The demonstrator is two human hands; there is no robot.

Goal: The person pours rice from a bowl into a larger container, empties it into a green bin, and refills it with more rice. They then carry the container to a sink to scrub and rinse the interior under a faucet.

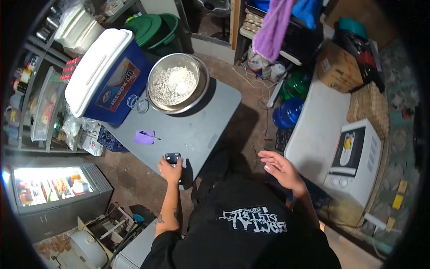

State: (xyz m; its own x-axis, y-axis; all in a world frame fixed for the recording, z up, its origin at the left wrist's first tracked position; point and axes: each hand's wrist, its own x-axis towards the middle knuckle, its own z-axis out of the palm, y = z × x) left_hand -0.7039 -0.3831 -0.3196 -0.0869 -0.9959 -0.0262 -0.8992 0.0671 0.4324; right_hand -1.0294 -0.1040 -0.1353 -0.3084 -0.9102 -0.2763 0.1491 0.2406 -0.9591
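Note:
My left hand (169, 170) is closed around a small dark phone-like device (172, 157) at the near edge of the grey table (197, 130). Its exact kind is hard to make out. Held out over the floor to the right, my right hand (281, 169) has its fingers stretched and nothing in it. Beyond the left hand lies a purple slip of paper (142, 139) with a pen (150, 135) on it. Farther back, a metal bowl (192, 101) holds white powder (174, 85), nested in a second bowl. Two clear glass cups (138, 104) stand beside them.
A blue and white cooler (112, 76) occupies the table's left side. On the right, a white table (309, 121) carries a microwave (354, 157) and a cardboard box (339, 67). A lit display fridge (58, 188) stands at lower left. Green tubs (161, 33) sit behind.

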